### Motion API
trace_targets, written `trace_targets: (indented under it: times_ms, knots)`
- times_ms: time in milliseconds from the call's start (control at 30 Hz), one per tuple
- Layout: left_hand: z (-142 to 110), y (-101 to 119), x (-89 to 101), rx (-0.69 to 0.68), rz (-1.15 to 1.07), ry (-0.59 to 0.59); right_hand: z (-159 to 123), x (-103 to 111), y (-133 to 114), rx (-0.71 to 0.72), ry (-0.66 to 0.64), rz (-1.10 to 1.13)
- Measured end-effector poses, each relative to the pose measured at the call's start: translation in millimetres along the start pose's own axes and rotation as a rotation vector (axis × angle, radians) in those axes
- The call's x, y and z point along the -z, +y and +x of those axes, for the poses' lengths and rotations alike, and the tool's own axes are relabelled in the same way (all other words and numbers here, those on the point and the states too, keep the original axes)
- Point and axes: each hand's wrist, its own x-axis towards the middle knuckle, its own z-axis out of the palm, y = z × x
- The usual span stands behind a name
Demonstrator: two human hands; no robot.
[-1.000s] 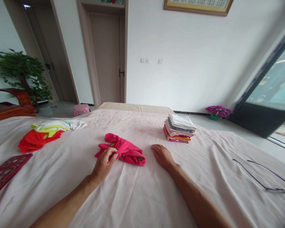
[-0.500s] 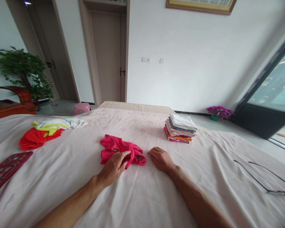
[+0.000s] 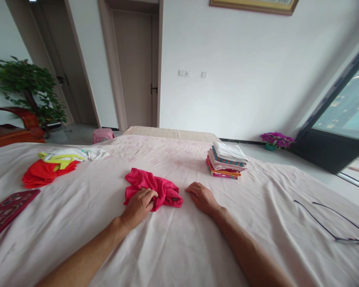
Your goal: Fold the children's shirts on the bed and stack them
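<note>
A crumpled bright pink garment point(image 3: 164, 191) lies on the pale sheet in front of me; its exact kind is not clear. My left hand point(image 3: 139, 205) is closed on the near side of it, fingers gathering the fabric. Just right of the garment, apart from it, my right hand point(image 3: 202, 198) rests on the sheet with its fingers curled together and nothing visible in them. Its fingertips point towards the garment.
Beyond my right hand stands a stack of folded cloths point(image 3: 226, 161). Loose red, yellow and white clothes point(image 3: 52, 169) lie at the left, with a dark red patterned object point(image 3: 10, 213) nearer me. Eyeglasses point(image 3: 336, 235) rest at the right. A pink stool point(image 3: 103, 135) stands beyond the bed-like surface.
My left hand has closed its fingers on the pink garment, bunching it slightly. My right hand has stayed almost in place.
</note>
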Motion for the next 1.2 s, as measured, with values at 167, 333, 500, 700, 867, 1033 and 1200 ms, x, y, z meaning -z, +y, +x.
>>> trace_targets:
  times_ms: [167, 333, 500, 700, 867, 1033, 1200]
  knots:
    - [1, 0, 3.4, -0.001, -0.018, -0.031, 0, 0, 0, 0.0, 0.009, 0.011]
    - [2, 1, 6.2, 0.016, 0.008, -0.065, 0, -2, 1, -0.002, 0.014, 0.016]
    - [1, -1, 4.8, 0.01, 0.05, -0.08, 0, -1, 1, -0.001, 0.019, 0.022]
    - [0, -6, 0.8, -0.046, 0.184, -0.046, 1, -1, 1, 0.002, 0.019, 0.023]
    - [1, -7, -0.3, -0.077, 0.24, -0.014, 0, -2, 3, -0.001, 0.02, 0.025]
    - [0, -9, 0.5, -0.042, 0.182, -0.015, 0, -3, 4, -0.002, 0.026, 0.027]
    - [-1, -11, 2.6, -0.023, 0.159, -0.005, 1, -2, 3, 0.001, 0.027, 0.03]
